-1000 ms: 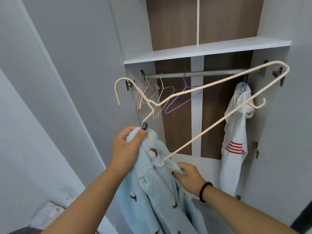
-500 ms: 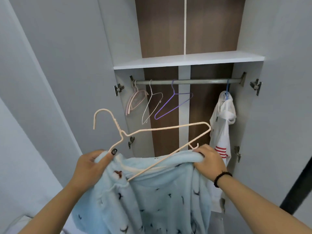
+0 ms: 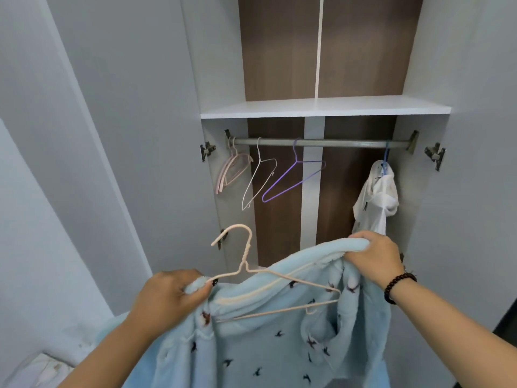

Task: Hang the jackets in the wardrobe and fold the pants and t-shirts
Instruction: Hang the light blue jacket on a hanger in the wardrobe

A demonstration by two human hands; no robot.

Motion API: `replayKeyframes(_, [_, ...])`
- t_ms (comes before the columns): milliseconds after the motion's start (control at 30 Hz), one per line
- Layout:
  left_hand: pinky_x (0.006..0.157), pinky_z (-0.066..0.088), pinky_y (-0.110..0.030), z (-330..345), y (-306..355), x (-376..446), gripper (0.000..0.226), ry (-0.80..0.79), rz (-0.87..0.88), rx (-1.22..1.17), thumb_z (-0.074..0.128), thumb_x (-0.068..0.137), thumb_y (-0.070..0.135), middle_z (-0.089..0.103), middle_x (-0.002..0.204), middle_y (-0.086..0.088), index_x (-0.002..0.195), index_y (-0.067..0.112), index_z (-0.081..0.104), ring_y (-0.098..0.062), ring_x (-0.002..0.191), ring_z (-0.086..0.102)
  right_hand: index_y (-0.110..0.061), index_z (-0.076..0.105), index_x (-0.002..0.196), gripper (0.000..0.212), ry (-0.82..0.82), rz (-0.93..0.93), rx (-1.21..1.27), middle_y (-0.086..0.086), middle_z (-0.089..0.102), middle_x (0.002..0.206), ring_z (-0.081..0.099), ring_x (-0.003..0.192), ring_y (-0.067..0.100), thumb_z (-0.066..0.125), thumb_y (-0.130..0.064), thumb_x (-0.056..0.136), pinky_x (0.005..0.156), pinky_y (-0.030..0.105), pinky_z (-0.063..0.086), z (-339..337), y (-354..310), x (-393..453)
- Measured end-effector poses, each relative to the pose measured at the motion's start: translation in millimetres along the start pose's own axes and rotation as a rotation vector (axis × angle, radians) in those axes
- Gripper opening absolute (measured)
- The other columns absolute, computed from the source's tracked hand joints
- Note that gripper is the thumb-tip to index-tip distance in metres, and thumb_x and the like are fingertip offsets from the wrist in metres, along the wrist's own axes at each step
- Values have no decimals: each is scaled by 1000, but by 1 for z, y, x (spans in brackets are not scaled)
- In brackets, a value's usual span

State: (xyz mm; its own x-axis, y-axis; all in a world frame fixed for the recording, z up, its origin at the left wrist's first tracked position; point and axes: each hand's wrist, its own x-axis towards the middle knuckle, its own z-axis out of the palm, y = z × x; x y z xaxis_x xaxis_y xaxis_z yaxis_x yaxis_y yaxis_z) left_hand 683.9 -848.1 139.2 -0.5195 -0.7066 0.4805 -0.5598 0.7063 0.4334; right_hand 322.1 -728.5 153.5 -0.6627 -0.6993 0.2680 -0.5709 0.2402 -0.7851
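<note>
Holding a fluffy light-blue jacket (image 3: 265, 340) spread across the lower half of the frame, in front of the open wardrobe (image 3: 324, 107). Left hand (image 3: 170, 298), lower centre-left, fingers curled and pinching a fold of the collar edge; right hand (image 3: 375, 256), centre-right and higher, fingers curled over the other bunched edge of the fabric. Cream wire hanger (image 3: 268, 278) lying between the two hands, its long axis running roughly left to right and sloping down toward the right, hook standing up just above the left hand. Left shoulder of the hanger seemingly tucked under the fabric by the left grip; right shoulder and bottom bar bare on top of the cloth, below and left of the right hand. Probably mid-way through dressing the hanger: right side of the jacket yet to be drawn over that bare end, the right hand being the nearer one for it.

Grey rail (image 3: 321, 142) across the upper middle, well above the hook. Pink hangers (image 3: 232, 172), a white hanger (image 3: 258, 180) and a purple hanger (image 3: 293, 180) dangling at its left; a white garment (image 3: 376, 197) hung at its right. Free stretch of rail between purple hanger and white garment, straight up from the jacket
</note>
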Motion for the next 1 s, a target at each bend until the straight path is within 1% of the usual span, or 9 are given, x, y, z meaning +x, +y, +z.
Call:
replayKeyframes(133, [46, 32, -24, 10, 12, 5, 37, 31, -164, 92, 65, 84, 43, 50, 50, 12, 56, 24, 51, -10, 47, 44, -16, 67, 84, 7, 0, -106, -190, 3, 61, 90, 57, 81, 19, 70, -14, 78, 65, 26, 42, 6, -5, 3])
replayKeyframes(267, [54, 42, -27, 15, 27, 14, 34, -17, -279, 105, 60, 84, 45, 52, 54, 3, 61, 22, 52, -14, 56, 51, -18, 61, 78, 8, -12, -53, -247, 8, 59, 94, 55, 80, 22, 68, -13, 78, 67, 29, 41, 15, -7, 6])
replayKeyframes(367, [53, 39, -27, 27, 40, 17, 32, -45, -300, -49, 63, 81, 43, 51, 53, 4, 63, 18, 55, -14, 54, 47, -12, 66, 84, 10, -35, -104, -231, 10, 58, 97, 56, 85, 24, 62, -4, 80, 68, 25, 37, 32, -18, 3])
replayKeyframes(500, [45, 28, -20, 35, 44, 14, 38, -44, -361, -266, 70, 79, 34, 38, 44, 9, 55, 11, 52, -8, 44, 31, -12, 65, 88, 14, -64, -178, -198, 6, 57, 99, 46, 79, 10, 57, -3, 82, 58, 12, 33, 44, -40, -2])
replayKeyframes(600, [42, 28, -15, 31, 42, 17, 36, -4, -422, -365, 73, 78, 32, 41, 43, 8, 54, 12, 55, -6, 41, 34, -13, 63, 87, 16, -24, -273, -126, 2, 53, 99, 49, 79, 12, 57, 0, 81, 64, 13, 37, 44, -58, -15])
replayKeyframes(667, [42, 28, -15, 30, 46, 21, 39, 1, -427, -397, 74, 73, 40, 42, 43, 9, 54, 12, 55, -5, 41, 35, -11, 63, 91, 20, -14, -413, -101, -2, 47, 99, 52, 82, 15, 57, 3, 78, 72, 17, 40, 49, -72, -33])
replayKeyframes(767, [43, 28, -17, 34, 55, 27, 41, -18, -385, -455, 75, 70, 40, 40, 44, 10, 56, 7, 55, -6, 42, 33, -10, 59, 90, 16, -11, -572, -24, -6, 43, 98, 48, 81, 4, 55, -3, 77, 72, 8, 40, 55, -90, -52])
replayKeyframes(900, [48, 29, -23, 29, 57, 34, 48, 63, -368, -549, 71, 61, 42, 39, 50, 4, 61, -2, 52, -8, 48, 33, -11, 62, 95, 22, 27, -604, 79, -7, 44, 99, 47, 92, -12, 62, -8, 73, 79, 1, 35, 48, -106, -49])
replayKeyframes(1000, [47, 30, -24, 13, 50, 37, 48, 144, -354, -564, 68, 54, 48, 39, 49, 4, 59, 3, 52, -9, 48, 34, -19, 57, 117, 44, -12, -553, 28, -7, 43, 111, 44, 100, -13, 70, -17, 75, 84, 5, 36, 33, -109, -45])
